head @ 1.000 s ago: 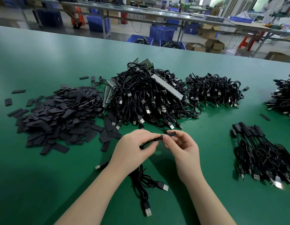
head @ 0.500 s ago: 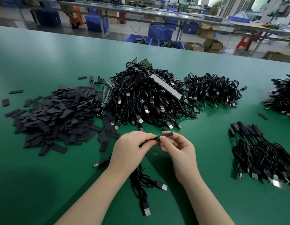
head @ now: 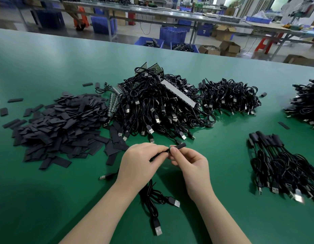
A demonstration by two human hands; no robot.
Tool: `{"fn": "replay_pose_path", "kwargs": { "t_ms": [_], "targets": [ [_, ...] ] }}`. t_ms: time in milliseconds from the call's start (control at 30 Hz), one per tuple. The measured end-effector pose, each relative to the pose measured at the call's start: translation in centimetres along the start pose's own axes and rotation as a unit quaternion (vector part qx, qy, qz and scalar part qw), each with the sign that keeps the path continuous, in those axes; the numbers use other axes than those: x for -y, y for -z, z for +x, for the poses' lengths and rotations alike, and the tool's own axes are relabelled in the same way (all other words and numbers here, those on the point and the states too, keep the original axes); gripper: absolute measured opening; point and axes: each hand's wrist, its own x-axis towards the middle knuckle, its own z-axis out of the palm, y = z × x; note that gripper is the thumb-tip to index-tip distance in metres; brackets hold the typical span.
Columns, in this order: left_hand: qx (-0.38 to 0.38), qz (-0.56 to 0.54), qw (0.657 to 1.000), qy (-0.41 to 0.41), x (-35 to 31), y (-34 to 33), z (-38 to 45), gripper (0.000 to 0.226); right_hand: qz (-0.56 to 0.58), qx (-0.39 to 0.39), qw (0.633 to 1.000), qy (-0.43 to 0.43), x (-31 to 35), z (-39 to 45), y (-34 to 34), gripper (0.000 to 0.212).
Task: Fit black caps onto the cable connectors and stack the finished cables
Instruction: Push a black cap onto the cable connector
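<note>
My left hand (head: 140, 162) grips the connector end of a black cable (head: 153, 201), whose loops and USB plugs hang down onto the green table (head: 47, 199) below my wrists. My right hand (head: 189, 162) pinches a black cap (head: 179, 146) between thumb and forefinger, right against that connector. The two hands meet above the table's middle. A big heap of loose black caps (head: 59, 127) lies to the left. Uncapped cables form a tall pile (head: 156, 106) behind my hands. Capped cables lie stacked (head: 282, 164) at the right.
A second cable pile (head: 230, 97) sits behind right, and another (head: 305, 103) reaches the right edge. Stray caps (head: 283, 125) lie scattered on the mat. A lone USB plug (head: 105, 176) lies left of my left wrist. Workbenches and blue crates (head: 172, 35) stand beyond the table.
Both hands have stayed together in one spot. The cap in my right hand has drawn a little closer onto the connector held by my left hand.
</note>
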Motion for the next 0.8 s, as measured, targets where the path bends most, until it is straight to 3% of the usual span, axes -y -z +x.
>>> {"fn": "replay_pose_path", "kwargs": {
  "t_ms": [433, 633, 800],
  "targets": [
    [-0.026, -0.043, 0.999, 0.008, -0.01, -0.05, -0.02, 0.018, -0.019, 0.034, 0.999, -0.003, 0.59, -0.29, -0.22, 0.009],
    [-0.031, -0.053, 0.997, 0.052, 0.06, -0.4, -0.04, 0.021, -0.038, -0.065, 0.995, 0.066, 0.69, -0.44, -0.35, 0.043],
    [-0.005, -0.065, 0.997, 0.042, 0.07, -0.42, 0.1, 0.025, -0.054, -0.074, 0.992, 0.086, 0.67, -0.44, -0.18, 0.038]
  ]
}}
